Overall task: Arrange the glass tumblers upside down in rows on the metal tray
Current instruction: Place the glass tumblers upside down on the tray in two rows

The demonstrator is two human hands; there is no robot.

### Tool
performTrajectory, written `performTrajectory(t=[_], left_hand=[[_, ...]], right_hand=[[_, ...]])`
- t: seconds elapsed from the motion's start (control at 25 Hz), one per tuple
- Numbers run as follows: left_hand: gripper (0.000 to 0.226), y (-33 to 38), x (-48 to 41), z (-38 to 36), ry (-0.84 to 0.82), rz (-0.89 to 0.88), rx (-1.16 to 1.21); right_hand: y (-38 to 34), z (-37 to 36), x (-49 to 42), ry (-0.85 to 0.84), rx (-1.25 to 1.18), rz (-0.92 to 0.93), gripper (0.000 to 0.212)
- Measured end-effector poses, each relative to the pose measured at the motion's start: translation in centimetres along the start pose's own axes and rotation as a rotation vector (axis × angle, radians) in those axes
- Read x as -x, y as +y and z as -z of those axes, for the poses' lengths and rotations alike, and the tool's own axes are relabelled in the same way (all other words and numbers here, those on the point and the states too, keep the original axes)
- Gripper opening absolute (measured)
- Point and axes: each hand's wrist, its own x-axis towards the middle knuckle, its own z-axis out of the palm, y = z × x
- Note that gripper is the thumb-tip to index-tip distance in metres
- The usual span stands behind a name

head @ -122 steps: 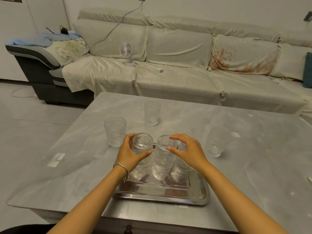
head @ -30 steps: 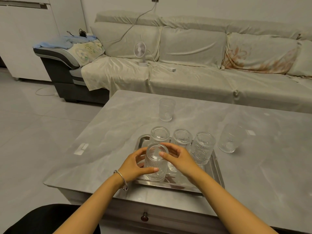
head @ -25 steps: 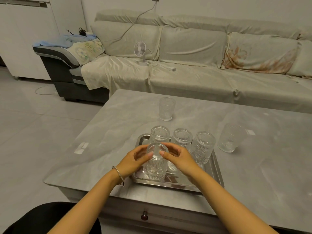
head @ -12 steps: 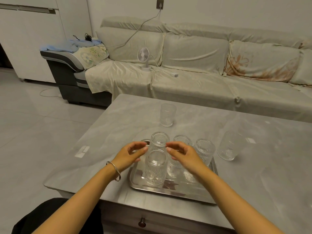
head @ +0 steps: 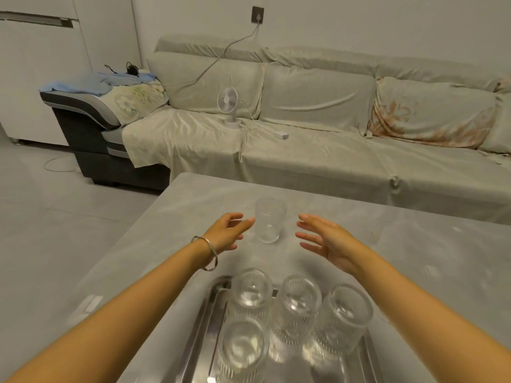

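An upright ribbed glass tumbler (head: 269,219) stands on the grey table beyond the metal tray (head: 203,324). My left hand (head: 229,230) is open just left of it, fingertips close to its wall. My right hand (head: 323,239) is open to its right, a short gap away. Neither hand touches the glass. On the tray stand several upside-down tumblers: a back row of three (head: 251,291) (head: 300,297) (head: 345,310) and one (head: 243,346) in front at the left. The tray's near edge is out of frame.
The grey marble-look table (head: 177,230) ends at its left edge near my left forearm. Behind it runs a long covered sofa (head: 318,150) with a small white desk fan (head: 229,106) and a cable on it.
Both hands have let go of the front-left tumbler on the tray and reached forward to either side of the upright glass. The view has tilted up and moved closer.
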Motion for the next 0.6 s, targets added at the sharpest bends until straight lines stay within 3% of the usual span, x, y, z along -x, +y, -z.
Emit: performTrajectory(t=[0.2,0.36,0.48,0.6], left_hand=[[0.085,0.7,-7.0,-2.9,0.023,-0.066,-0.153],[0.097,0.3,-10.1,-4.2,0.020,-0.143,-0.262],[0.092,0.0,-10.7,-4.6,0.066,-0.198,-0.275],[0.087,0.0,-9.7,-4.2,0.145,-0.208,-0.193]], right_hand=[[1.1,0.2,-5.9,-0.012,0.010,-0.130,0.051],[2.0,0.5,-8.8,-0.059,-0.040,-0.160,0.038],[2.4,0.3,-9.5,-0.087,-0.056,-0.184,0.029],[2.1,0.5,-8.9,-0.086,-0.035,-0.148,0.043]])
